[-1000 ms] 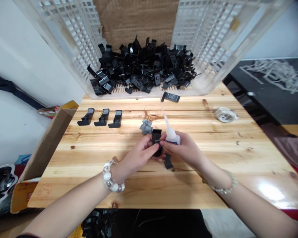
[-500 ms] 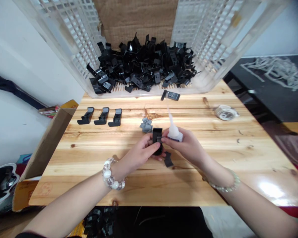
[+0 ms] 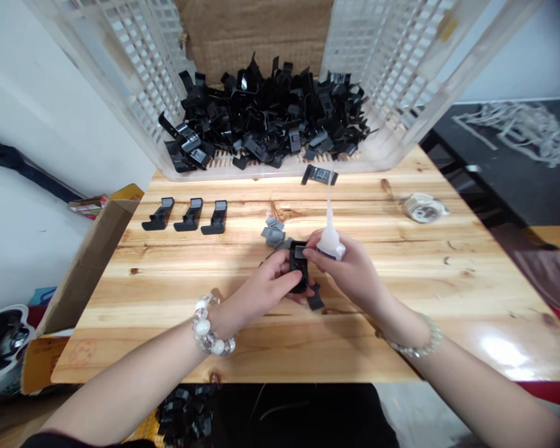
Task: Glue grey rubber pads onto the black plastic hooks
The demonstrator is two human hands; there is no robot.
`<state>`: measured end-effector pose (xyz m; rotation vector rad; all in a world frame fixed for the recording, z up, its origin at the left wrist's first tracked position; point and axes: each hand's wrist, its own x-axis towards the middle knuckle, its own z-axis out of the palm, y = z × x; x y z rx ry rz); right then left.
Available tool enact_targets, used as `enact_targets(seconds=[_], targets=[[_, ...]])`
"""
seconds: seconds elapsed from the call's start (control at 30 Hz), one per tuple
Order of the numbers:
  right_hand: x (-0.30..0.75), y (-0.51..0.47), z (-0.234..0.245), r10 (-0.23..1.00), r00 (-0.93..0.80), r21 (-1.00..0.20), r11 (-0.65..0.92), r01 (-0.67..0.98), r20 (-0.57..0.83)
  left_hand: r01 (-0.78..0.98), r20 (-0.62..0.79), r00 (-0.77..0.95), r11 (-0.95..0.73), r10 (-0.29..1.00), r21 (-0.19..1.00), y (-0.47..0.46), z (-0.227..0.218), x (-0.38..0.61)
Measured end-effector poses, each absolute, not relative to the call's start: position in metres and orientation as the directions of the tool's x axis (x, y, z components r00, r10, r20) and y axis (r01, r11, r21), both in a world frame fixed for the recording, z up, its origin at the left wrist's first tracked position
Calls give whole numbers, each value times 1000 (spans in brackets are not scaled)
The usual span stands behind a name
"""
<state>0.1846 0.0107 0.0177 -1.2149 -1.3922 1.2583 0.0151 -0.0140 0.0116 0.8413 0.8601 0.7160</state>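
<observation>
My left hand (image 3: 266, 287) is closed round a small black plastic clip (image 3: 298, 267) at the middle of the wooden table (image 3: 168, 292). My right hand (image 3: 350, 274) holds a white glue bottle (image 3: 330, 239) with its thin nozzle pointing up, and its fingertips press a small grey pad (image 3: 300, 252) onto the top of the clip. A little heap of grey pads (image 3: 273, 232) lies just beyond my left hand. Under my hands a dark piece (image 3: 315, 301) rests on the wood.
Three black clips (image 3: 189, 216) stand in a row at the left. A white lattice crate (image 3: 135, 81) lying open holds a big pile of black clips (image 3: 266, 121), with one clip (image 3: 319, 176) loose before it. A tape roll (image 3: 423, 207) lies right. A cardboard box (image 3: 81, 267) stands at the left edge.
The glue bottle has turned from leaning left to standing upright, and my right fingertips have shifted onto the grey pad on the clip. The view has moved slightly.
</observation>
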Motion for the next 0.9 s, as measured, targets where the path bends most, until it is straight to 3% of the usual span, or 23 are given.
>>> enact_targets(seconds=[0.9], targets=[[182,12,4,973,-172,-965,187,186,156,-194,-340,486,479,805,856,-15,9,17]])
